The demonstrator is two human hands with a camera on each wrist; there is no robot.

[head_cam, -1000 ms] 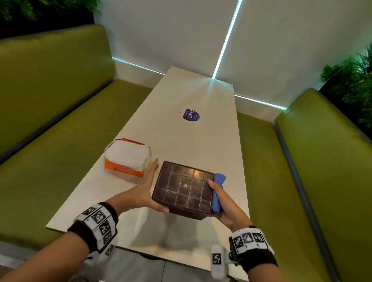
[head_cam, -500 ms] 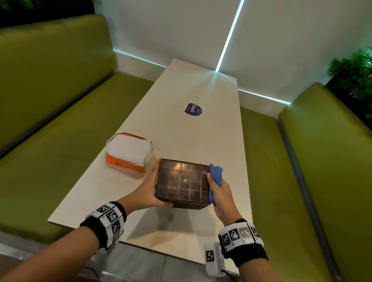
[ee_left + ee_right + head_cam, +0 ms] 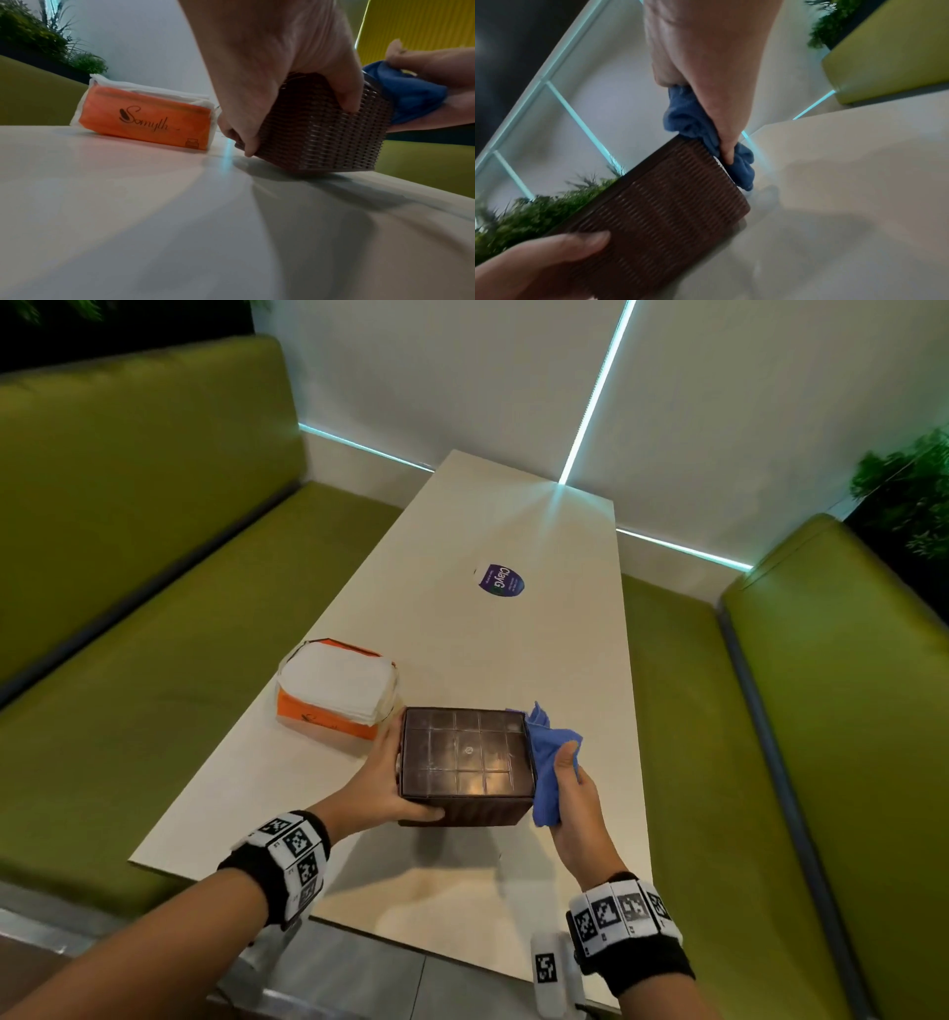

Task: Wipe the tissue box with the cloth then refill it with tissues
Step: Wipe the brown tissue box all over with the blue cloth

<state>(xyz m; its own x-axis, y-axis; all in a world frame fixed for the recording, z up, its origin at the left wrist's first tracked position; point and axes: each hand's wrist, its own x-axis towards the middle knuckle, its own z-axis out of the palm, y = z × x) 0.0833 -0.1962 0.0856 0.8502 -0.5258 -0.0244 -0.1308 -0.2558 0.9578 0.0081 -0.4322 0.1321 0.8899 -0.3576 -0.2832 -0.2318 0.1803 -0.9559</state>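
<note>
From my head view I see the brown woven tissue box [image 3: 464, 765] near the front of the white tabletop [image 3: 560, 660], with a gridded face turned up at me. My left hand [image 3: 382, 785] grasps it at the 9 o'clock side, thumb curled onto the near wall and fingers wrapped around the far edge; the left wrist view shows the box tipped, one lower edge lifted off the tabletop, though I cannot tell exactly how much of it touches. My right hand [image 3: 572, 801] is clenched around the blue cloth [image 3: 549, 762] and presses it against the box's 3 o'clock side. Most of that wall is hidden behind the cloth and my fingers, so I cannot see how far the cloth reaches down it.

At about 10 o'clock from the box, just beside my left hand, lies the orange pack of tissues [image 3: 336, 693], its white sheets showing on top. From the left wrist view my hand covers its right end. Whether the box has an opening on any face I cannot make out.

Farther off at 12 o'clock sits a round purple sticker [image 3: 500, 580], its small print too blurred to read. Green benches [image 3: 154, 660] flank the tabletop, and plants [image 3: 909, 490] are cut off at the right edge.
</note>
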